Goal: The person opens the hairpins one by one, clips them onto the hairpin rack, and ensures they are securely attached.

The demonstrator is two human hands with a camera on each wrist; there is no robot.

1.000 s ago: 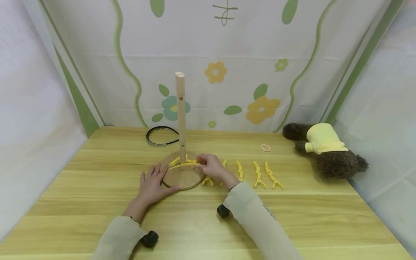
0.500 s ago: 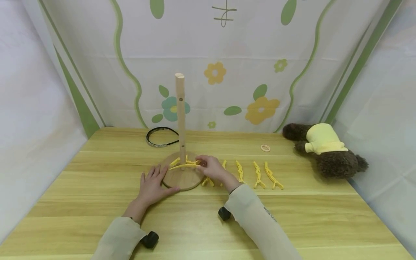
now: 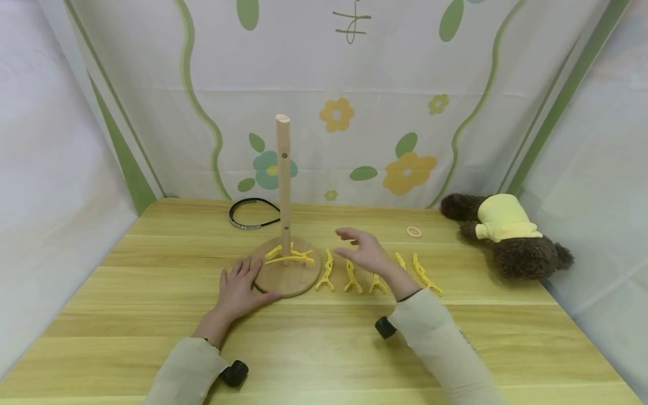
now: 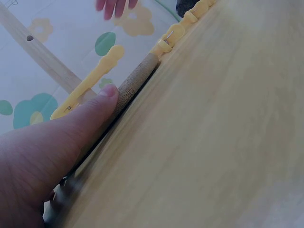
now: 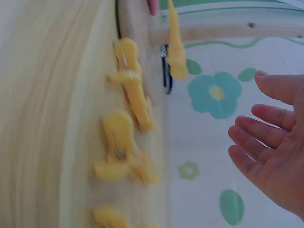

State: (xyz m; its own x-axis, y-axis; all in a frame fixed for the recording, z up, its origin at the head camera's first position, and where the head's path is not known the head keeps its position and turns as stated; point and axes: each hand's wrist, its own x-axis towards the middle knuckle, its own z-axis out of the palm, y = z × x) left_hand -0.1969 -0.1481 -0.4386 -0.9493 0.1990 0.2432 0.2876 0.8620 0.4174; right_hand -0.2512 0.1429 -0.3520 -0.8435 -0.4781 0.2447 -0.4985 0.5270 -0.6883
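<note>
A wooden post (image 3: 284,191) rises from a round wooden base (image 3: 286,284). My left hand (image 3: 240,292) rests at the base's left edge with its fingers spread, its thumb (image 4: 97,107) lying along the near rim in the left wrist view. Yellow alligator hair clips sit around the post's foot; one long clip (image 3: 278,260) crosses in front of it, raised above the base in the left wrist view. My right hand (image 3: 372,256) hovers right of the base, empty, fingers relaxed and thumb apart. Beneath and beside it several more yellow hair clips (image 3: 326,273) lie in a row.
Behind the post lies a black headband (image 3: 245,226). A small beige ring (image 3: 413,232) lies at the back right. At the table's right edge is a brown plush toy (image 3: 526,256) in a yellow shirt. A patterned curtain (image 3: 354,67) hangs behind the table.
My right hand has let go of the long hair clip by the post and drawn back to the right, its fingers opened. The clip stays in place, and my left hand has not moved.
</note>
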